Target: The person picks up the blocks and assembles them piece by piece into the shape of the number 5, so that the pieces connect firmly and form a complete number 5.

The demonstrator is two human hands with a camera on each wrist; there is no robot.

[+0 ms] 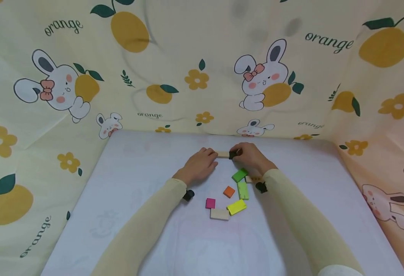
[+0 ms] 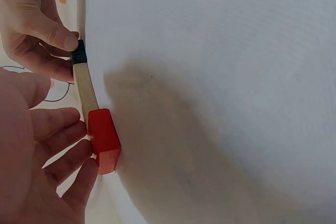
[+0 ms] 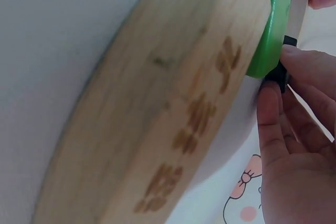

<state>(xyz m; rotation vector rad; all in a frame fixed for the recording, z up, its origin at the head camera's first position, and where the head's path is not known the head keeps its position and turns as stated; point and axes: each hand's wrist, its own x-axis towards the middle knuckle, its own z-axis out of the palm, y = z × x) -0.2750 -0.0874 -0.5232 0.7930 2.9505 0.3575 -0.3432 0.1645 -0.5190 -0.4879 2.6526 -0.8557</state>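
Note:
At the far side of the table, a slim pale wooden block lies between the two hands. The left hand has its fingertips against a red block at one end of the wooden piece; its thumb stands apart from the red block. In the head view that red block is hidden under the hand. At the other end, the right hand pinches a small black block between thumb and fingers, up against the wood. Nearest the right wrist are a green block and a wooden block with brown markings.
Loose blocks lie nearer the front: light green, orange, yellow, magenta and plain wood. Black wrist cameras sit under the left and right sleeves. A patterned cloth rises behind the white table.

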